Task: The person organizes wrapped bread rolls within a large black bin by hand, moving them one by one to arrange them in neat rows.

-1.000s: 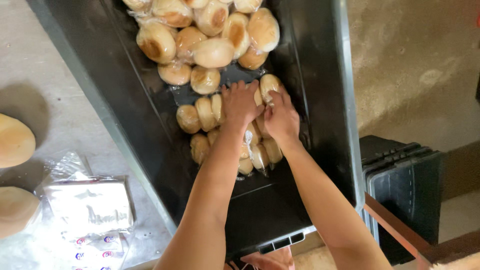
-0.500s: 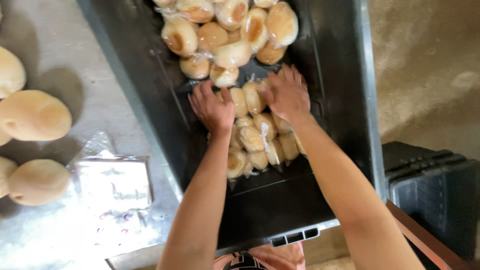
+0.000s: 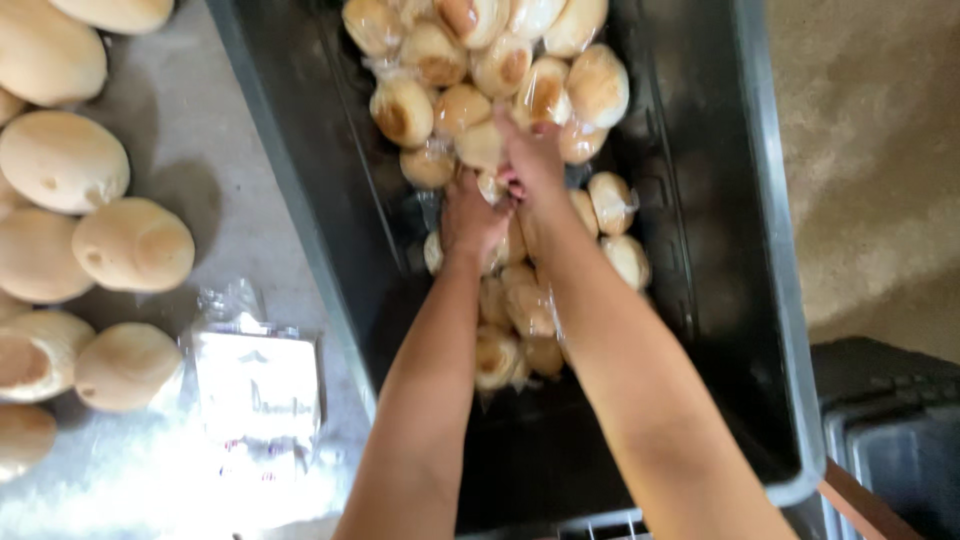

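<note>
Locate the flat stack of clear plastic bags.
In the head view, the flat stack of clear plastic bags lies lower left on the grey table, between the round loaves and the black crate.

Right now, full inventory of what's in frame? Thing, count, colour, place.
Crate: one, black plastic, centre, holds the bagged rolls.
Bagged bread rolls: many, golden-brown in clear plastic, far and middle part of the crate; exact count unclear.
Round loaves: about eight, pale tan, unwrapped, on the grey counter at left, some cut by the frame edge.
Stack of plastic bags: one, clear and white, on the counter beside the crate.
Stacked crates: dark, lower right, count unclear.
Left hand: on the bagged rolls.
Right hand: on the bagged rolls, touching the left hand.
</note>
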